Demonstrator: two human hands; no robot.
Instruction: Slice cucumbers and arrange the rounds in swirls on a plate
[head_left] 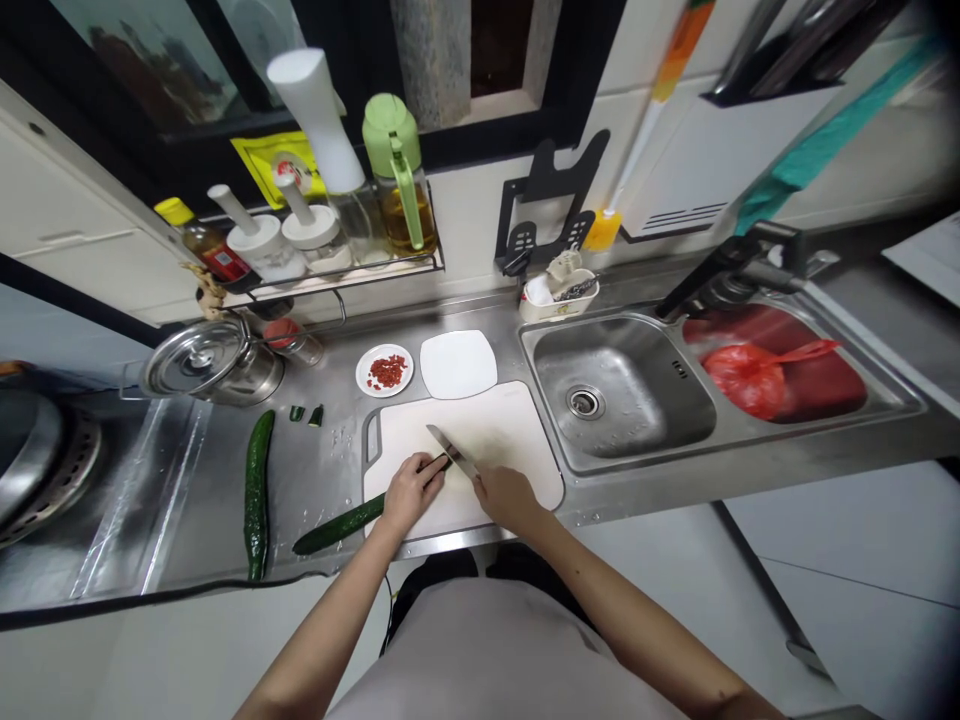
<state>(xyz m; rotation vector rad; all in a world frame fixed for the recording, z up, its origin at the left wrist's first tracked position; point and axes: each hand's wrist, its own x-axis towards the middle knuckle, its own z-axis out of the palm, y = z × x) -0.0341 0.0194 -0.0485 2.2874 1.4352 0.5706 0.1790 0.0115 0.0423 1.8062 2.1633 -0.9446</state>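
A white cutting board (495, 430) lies on the steel counter beside the sink. My left hand (411, 490) is closed over a long dark green cucumber (337, 526) that sticks out over the board's left edge. My right hand (508, 496) grips the handle of a knife (448, 448), whose blade rests at the cucumber's end by my left fingertips. A second whole cucumber (256, 494) lies on the counter further left. Two small cut cucumber ends (307, 414) sit above it.
Behind the board stand a small plate of chopped red chilli (385, 370) and a bare white square plate (457, 363). A lidded steel pot (210, 362) sits at left, bottles on a rack (352, 265) behind. The double sink (626, 385) at right holds a red bag (757, 378).
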